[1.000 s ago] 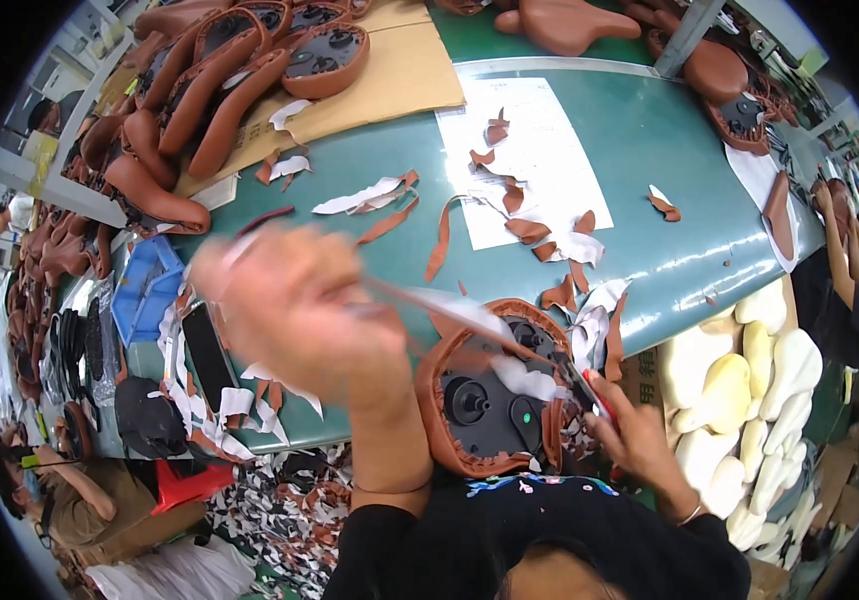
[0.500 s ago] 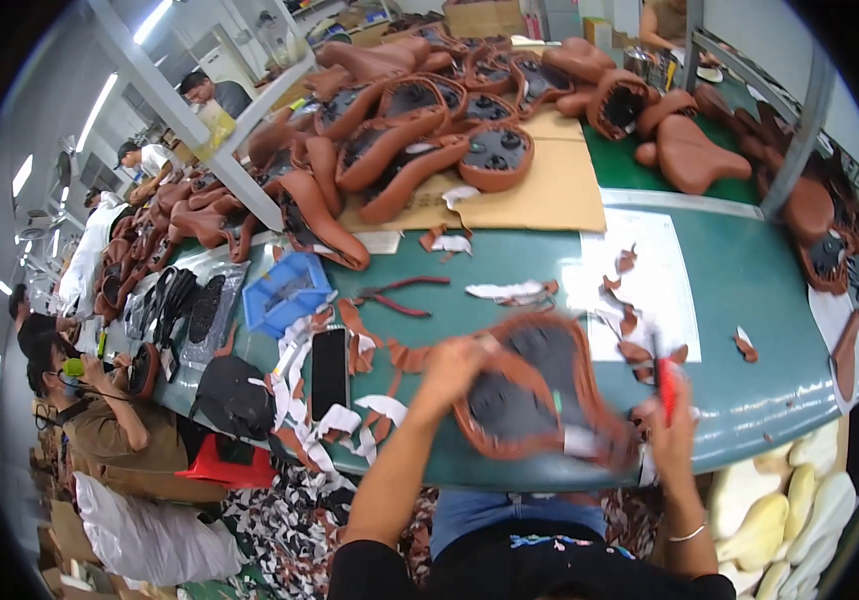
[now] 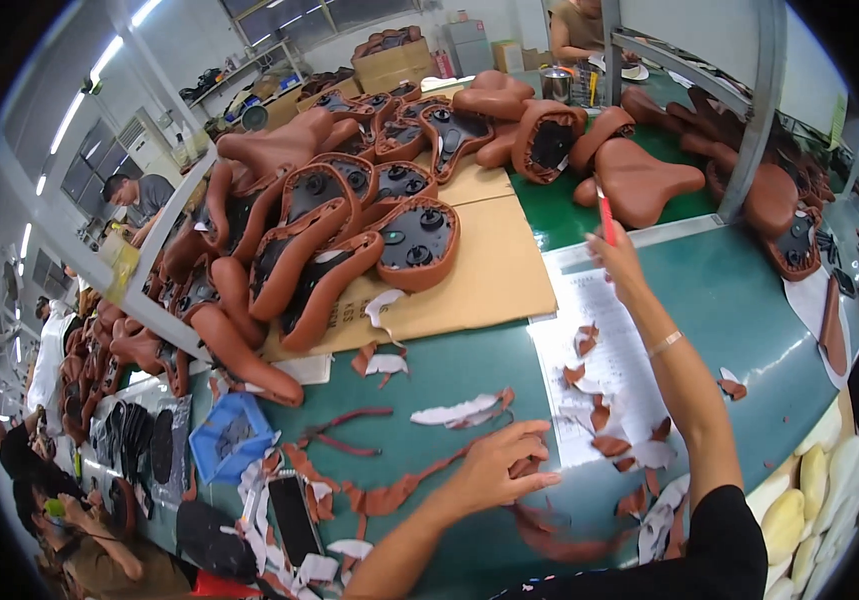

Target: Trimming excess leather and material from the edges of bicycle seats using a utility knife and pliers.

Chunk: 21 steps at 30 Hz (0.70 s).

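Just below the left hand (image 3: 504, 462), a blurred brown shape (image 3: 564, 543) lies too smeared to identify. That hand is half open, fingers bent and thumb apart; brown shows between them, but whether it has hold of anything I cannot tell. To its left, a long brown strip (image 3: 389, 495) trails across the green table (image 3: 469, 550), then come a black phone (image 3: 294, 520) and a blue tray (image 3: 207, 452), whose raised walls presumably keep small pieces together. Red-handled pliers (image 3: 349, 430) lie a little beyond the strip, perhaps to be within reach. Between the two hands, scraps (image 3: 599, 412) lie on a white sheet (image 3: 599, 310). Farther out, the right hand (image 3: 617, 262) is closed round a red-handled tool (image 3: 606, 215), tip upward, seemingly to hold its point away from the palm. Just past it sits a brown saddle (image 3: 641, 178); forward of the left hand, upturned saddles (image 3: 417, 245) pile on cardboard (image 3: 494, 285), probably spread to protect their covers.
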Available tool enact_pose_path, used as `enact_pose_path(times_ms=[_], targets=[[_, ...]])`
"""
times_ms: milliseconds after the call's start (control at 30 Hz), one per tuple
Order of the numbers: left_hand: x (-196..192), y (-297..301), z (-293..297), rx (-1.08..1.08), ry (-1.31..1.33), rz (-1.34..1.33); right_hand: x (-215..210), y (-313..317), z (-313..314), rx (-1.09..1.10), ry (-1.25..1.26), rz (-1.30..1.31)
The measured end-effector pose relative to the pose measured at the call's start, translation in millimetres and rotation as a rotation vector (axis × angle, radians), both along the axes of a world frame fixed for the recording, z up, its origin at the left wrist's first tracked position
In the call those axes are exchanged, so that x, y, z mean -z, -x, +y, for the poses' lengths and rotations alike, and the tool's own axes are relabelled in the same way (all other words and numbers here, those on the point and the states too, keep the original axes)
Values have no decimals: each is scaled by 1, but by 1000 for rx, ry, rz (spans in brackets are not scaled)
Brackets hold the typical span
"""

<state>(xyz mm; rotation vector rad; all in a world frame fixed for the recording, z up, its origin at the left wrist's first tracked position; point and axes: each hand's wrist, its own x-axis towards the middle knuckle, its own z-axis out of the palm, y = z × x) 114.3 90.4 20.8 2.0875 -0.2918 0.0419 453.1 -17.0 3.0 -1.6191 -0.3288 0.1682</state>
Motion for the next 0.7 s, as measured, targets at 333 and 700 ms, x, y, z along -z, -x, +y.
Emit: enact_pose_path(times_ms=[333, 700], targets=[[54, -21, 1, -297, 125, -130, -40, -162, 206, 573, 266, -436], [45, -28, -4, -366, 267, -21, 1, -189, 93, 350, -169, -420]])
